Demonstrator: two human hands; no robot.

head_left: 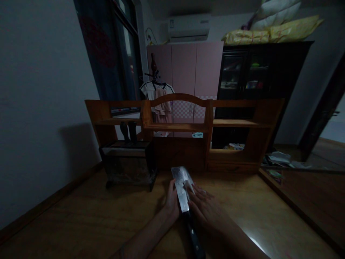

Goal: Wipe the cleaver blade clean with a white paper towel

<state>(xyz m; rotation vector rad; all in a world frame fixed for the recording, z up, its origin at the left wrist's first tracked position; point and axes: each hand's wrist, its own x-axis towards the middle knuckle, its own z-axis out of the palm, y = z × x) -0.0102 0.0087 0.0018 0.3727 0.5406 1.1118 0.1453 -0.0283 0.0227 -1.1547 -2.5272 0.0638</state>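
Note:
A cleaver (181, 187) with a wide steel blade and a black riveted handle (194, 239) lies over the wooden desk (81, 223), blade pointing away from me. My left hand (171, 203) rests against the blade's left side, fingers curled along its edge. My right hand (206, 208) lies on the blade's right side, its fingertips pressing a small white wad (188, 186), maybe cloth or tissue, onto the steel. The room is dim.
A dark knife block (128, 162) with two handles sticking up stands at the back left of the desk. A wooden shelf unit (185, 126) runs along the desk's rear. Behind are a pink wardrobe (194, 68) and a dark cabinet (258, 72).

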